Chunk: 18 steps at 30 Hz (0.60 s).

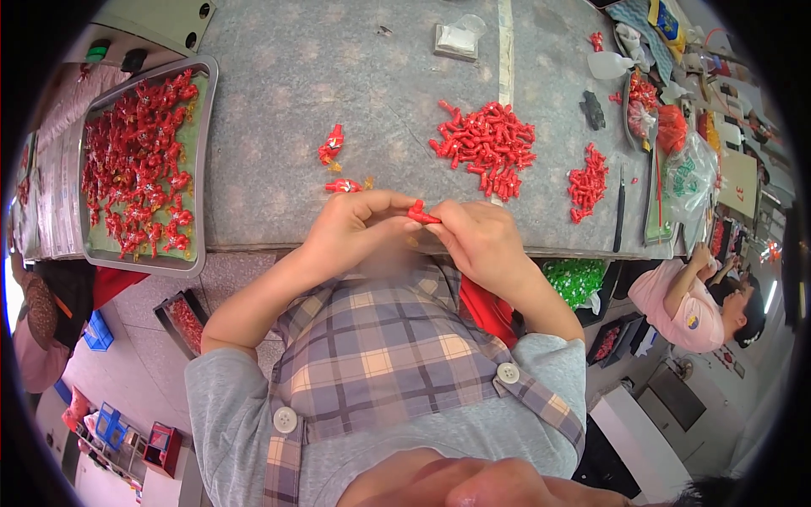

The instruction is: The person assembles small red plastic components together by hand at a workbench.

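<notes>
Grey worktable (338, 76), metal tray (203, 169), red parts pile (487, 145), white packet (457, 39)

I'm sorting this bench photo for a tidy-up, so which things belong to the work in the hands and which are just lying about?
In use:
left hand and right hand, pinching one small red part
pile of red parts
metal tray of red pieces

Lying about:
white squeeze bottle
small clear bag
black clip
</notes>
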### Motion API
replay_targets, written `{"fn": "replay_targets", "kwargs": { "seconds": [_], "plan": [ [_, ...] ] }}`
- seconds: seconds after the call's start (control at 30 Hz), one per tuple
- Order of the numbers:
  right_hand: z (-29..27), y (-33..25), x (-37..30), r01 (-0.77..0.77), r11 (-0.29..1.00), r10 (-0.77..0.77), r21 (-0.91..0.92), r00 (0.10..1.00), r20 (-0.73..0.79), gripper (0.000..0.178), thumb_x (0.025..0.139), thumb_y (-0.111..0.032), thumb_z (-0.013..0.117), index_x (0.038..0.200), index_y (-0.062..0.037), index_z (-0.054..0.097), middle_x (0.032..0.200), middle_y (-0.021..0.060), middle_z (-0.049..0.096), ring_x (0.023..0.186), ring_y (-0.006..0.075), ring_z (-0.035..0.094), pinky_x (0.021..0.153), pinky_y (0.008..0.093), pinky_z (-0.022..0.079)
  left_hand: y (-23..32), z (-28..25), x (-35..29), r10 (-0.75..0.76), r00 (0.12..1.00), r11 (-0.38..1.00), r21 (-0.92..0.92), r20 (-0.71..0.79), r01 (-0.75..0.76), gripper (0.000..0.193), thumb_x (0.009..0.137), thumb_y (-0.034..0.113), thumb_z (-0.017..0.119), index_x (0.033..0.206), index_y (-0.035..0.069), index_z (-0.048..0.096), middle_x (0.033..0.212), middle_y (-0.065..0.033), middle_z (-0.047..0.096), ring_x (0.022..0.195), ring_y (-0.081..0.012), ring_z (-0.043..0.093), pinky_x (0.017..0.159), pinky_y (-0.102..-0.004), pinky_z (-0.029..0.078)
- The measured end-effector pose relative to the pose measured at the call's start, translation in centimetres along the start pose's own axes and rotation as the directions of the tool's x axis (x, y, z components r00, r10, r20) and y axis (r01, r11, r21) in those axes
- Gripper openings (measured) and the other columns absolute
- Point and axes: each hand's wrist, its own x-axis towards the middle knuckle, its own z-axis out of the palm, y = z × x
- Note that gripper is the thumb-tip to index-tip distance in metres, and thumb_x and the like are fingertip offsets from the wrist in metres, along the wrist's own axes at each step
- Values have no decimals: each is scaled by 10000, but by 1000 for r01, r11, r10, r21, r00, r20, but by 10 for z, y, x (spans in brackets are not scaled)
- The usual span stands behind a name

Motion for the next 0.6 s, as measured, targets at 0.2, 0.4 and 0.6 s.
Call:
{"fn": "replay_targets", "kwargs": {
  "seconds": [0.2, 0.4, 0.6],
  "plan": [
    [-4, -5, 4, -105, 991, 100, 79, 993, 65, 105, 824, -143, 590, 810, -54, 537, 601, 110, 525, 555, 286, 549, 496, 376, 386, 2, -7, 1, -74, 996, 996, -45, 57, 76, 272, 890, 132, 549, 1115, -18, 577, 876, -33, 653, 820, -66, 582, 728, -221, 470],
    [-6, -9, 5, -156, 982, 152, 102, 987, 48, 108, 821, -142, 596, 795, -50, 546, 616, 111, 543, 560, 292, 553, 488, 374, 384, 13, -4, -5, 138, 990, 947, 287, 33, -142, 334, 849, 153, 598, 1139, -9, 563, 922, -46, 625, 822, -64, 565, 707, -243, 464],
    [-16, -6, 22, -117, 984, 109, 133, 992, 65, 119, 796, -147, 627, 779, -41, 576, 631, 97, 546, 575, 245, 550, 523, 327, 409, 3, -7, 3, 171, 985, 907, 392, -12, -152, 345, 802, 125, 628, 1119, 1, 572, 912, -42, 599, 804, -63, 544, 682, -246, 453]
  ]
}}
